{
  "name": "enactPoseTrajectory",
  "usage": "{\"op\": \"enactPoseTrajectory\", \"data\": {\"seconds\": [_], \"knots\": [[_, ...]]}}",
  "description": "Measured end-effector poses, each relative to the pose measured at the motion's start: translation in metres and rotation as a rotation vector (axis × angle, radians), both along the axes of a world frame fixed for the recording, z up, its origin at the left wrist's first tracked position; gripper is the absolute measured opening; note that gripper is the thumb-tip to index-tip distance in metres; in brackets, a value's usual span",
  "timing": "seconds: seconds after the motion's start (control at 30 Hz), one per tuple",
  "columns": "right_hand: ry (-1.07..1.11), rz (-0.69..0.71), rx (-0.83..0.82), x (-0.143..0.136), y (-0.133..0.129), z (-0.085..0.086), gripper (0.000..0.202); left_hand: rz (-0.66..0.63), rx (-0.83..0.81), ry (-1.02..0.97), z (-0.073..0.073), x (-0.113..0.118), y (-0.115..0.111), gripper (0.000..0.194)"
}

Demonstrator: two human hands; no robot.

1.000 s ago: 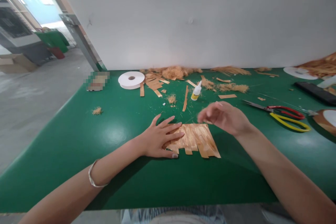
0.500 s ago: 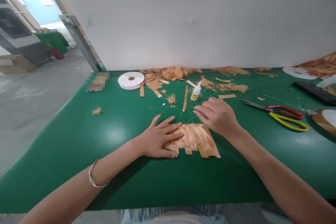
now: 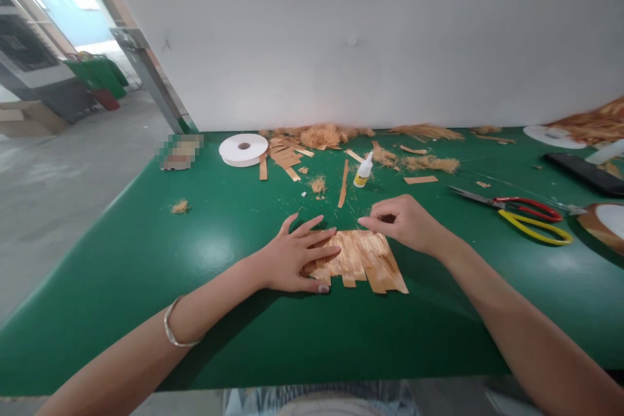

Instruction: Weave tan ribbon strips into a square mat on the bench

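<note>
A sheet of overlapping, shiny tan strips [image 3: 368, 259] lies flat on the green table, its lower edge uneven. My left hand [image 3: 295, 259] rests on the sheet's left part, palm down with fingers spread. By the upper right corner of the sheet, my right hand [image 3: 407, 224] is curled with thumb and fingers drawn together. Whatever is in that pinch, if anything, is too small to make out. Beyond the sheet stands a small white glue bottle [image 3: 363, 172] with a yellow label and a pointed nozzle.
Scissors [image 3: 517, 211] with red and yellow handles lie to the right, near a black phone-like object [image 3: 587, 172]. A white tape roll [image 3: 242, 149] sits at the back left. Tan fibre scraps [image 3: 322, 134] and cut strips [image 3: 344, 183] litter the table towards the white wall.
My right hand has come slightly down and nearer, turning at the wrist as its fingers curl more tightly. My left hand and the sheet remain in place.
</note>
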State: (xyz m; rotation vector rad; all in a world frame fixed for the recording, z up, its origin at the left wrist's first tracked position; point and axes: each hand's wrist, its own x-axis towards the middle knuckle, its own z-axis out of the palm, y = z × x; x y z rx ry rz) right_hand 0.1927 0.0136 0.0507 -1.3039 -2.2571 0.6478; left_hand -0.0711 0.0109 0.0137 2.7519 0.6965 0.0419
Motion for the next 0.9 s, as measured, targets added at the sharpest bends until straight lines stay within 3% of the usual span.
{"op": "enactPoseTrajectory", "data": {"seconds": [0.27,0.53,0.7,0.8,0.9], "knots": [[0.032,0.015,-0.208,0.019,-0.003,0.024,0.028,0.028,-0.055,-0.011,0.011,0.002,-0.003,0.067],[0.414,-0.258,-0.143,0.036,-0.004,0.03,0.028,0.037,-0.062,-0.02,0.013,0.004,-0.001,0.064],[0.401,-0.24,-0.169,0.033,-0.005,0.028,0.026,0.026,-0.068,-0.002,0.02,0.0,-0.004,0.054],[0.421,-0.191,-0.161,0.028,-0.004,0.03,0.025,0.097,-0.125,-0.103,0.03,0.001,-0.006,0.045],[0.444,-0.131,-0.184,0.02,0.001,0.036,0.026,0.263,-0.27,-0.358,0.04,0.015,0.0,0.046]]}}
